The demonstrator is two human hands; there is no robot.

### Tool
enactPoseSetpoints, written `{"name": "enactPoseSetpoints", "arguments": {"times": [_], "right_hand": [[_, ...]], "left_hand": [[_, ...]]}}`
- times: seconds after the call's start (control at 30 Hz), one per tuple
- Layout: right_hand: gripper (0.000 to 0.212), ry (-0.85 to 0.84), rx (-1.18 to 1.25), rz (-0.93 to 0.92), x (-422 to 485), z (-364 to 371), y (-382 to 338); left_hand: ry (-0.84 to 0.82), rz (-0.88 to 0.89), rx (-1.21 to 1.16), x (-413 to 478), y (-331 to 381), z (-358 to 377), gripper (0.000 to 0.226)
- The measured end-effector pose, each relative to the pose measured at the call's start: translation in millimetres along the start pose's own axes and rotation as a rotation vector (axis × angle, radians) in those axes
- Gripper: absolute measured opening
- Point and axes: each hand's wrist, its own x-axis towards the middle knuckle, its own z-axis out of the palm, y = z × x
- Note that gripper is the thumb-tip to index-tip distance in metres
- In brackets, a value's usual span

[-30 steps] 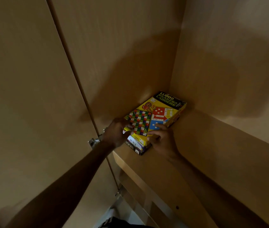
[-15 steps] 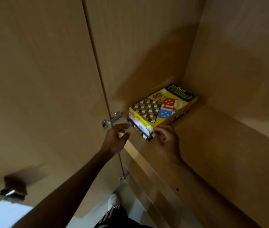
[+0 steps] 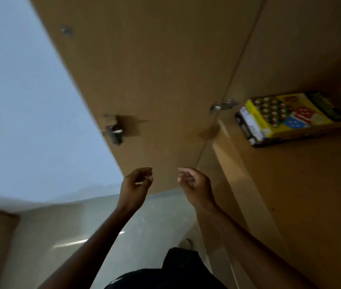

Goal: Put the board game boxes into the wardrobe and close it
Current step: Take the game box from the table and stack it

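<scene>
Stack of board game boxes (image 3: 286,118) lies flat on wardrobe shelf (image 3: 290,184), far right, yellow box on top; box count unclear. Wardrobe door (image 3: 144,69) stands open, centre. Hinge (image 3: 222,105) sits just left of stack. L hand (image 3: 137,184) & R hand (image 3: 194,184) are near, side by side, well apart from boxes. Both hold nothing, fingers loosely curled. Metal fitting (image 3: 114,130) on door's left edge, blurred.

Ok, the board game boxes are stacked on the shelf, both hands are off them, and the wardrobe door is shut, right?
No: the head view shows the wardrobe door open, swung out on its hinge. The rest holds: board game boxes stacked on the shelf, left hand and right hand off them, holding nothing.
</scene>
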Motion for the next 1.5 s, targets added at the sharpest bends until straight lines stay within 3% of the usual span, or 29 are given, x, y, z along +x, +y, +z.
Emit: {"name": "enactPoseSetpoints", "arguments": {"times": [0.43,0.8,1.13,1.5], "right_hand": [[0.021,-0.611,-0.008,-0.215,-183.0,266.8,-114.5],[0.021,-1.323,-0.134,-0.533,-372.6,484.7,-206.5],[0.023,-1.894,-0.224,-0.717,-596.1,630.7,-251.1],[0.024,-2.401,-0.331,-1.15,-858.2,660.0,-237.0]], "left_hand": [[0.562,-0.205,-0.069,-239.6,-111.1,-274.4,0.021],[1.325,-0.425,-0.193,-469.4,-187.1,-415.4,0.021],[1.838,-0.633,-0.347,-651.9,-224.2,-480.0,0.02],[2.465,-0.819,-0.461,-841.9,-241.3,-448.3,0.021]]}}
